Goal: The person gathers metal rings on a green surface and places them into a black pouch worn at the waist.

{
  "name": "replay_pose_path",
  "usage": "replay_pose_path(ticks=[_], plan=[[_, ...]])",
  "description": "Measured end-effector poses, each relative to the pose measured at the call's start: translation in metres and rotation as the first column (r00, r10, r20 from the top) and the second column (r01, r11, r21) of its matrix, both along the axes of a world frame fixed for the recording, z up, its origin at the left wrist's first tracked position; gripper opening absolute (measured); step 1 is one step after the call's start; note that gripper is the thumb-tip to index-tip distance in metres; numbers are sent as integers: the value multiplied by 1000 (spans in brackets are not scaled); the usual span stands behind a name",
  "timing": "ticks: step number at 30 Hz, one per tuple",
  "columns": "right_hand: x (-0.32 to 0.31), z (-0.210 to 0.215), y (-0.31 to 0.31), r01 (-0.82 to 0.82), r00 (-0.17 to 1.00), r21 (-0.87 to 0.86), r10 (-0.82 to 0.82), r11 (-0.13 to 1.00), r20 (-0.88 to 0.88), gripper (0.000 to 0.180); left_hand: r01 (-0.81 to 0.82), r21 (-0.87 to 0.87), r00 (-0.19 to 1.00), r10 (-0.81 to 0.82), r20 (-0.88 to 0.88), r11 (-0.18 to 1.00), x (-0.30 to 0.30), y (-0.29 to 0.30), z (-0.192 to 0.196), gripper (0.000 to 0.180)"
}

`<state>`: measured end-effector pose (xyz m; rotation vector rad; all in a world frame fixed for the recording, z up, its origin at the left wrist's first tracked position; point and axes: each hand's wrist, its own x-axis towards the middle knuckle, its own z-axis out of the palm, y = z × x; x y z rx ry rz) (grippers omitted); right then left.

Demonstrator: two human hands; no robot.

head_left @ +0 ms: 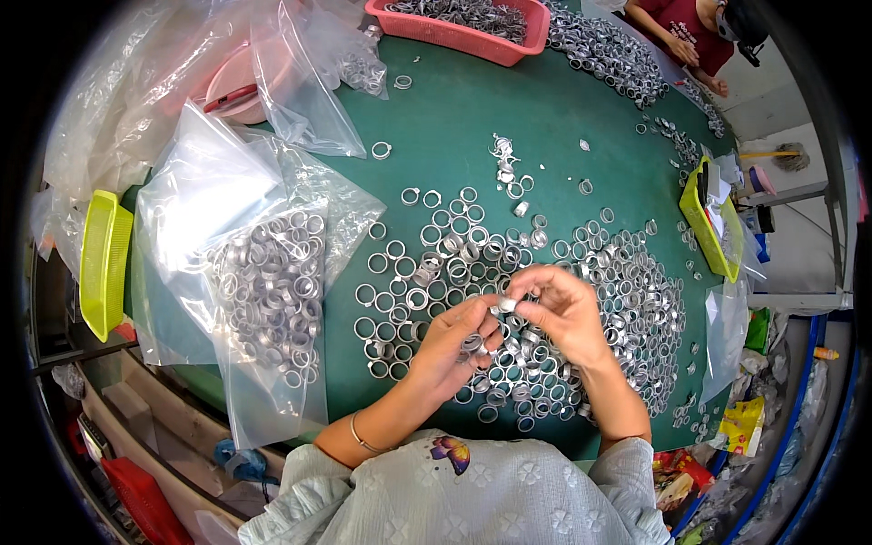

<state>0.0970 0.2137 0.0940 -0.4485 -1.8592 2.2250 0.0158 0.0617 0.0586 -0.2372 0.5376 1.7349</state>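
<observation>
Over a spread of small silvery metal rings, both my hands are raised close together. Between the thumb and fingertips of my right hand is one metal ring. My left hand has its fingertips up against that same ring, while its curled fingers hold another ring lower in the palm. Some of the rings on the table carry a small tab. To my left, a clear plastic bag lies with a pile of rings in it. Fingers partly hide what the left palm contains.
A green tabletop bears it all. At the back stand a pink basket of metal parts and a further heap of rings. Yellow-green baskets stand at left and right. Another person is at the far right.
</observation>
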Motion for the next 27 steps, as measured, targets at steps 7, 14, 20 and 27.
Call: replay_pose_path(ticks=[7, 14, 20, 27], plan=[[-11, -4, 21, -14, 999, 435, -7, 900, 45, 20, 57, -5, 998, -57, 11, 998, 2, -1, -4, 26], [-52, -22, 40, -54, 994, 866, -59, 498, 96, 18, 40, -63, 999, -41, -13, 997, 7, 2, 1, 19], [-92, -52, 34, -242, 961, 939, 191, 243, 199, 52, 199, 132, 978, -205, 36, 971, 9, -2, -10, 10], [-27, -32, 24, -418, 896, 870, 278, 262, 347, 50, 267, 122, 959, -276, 59, 956, 10, -7, -7, 12]])
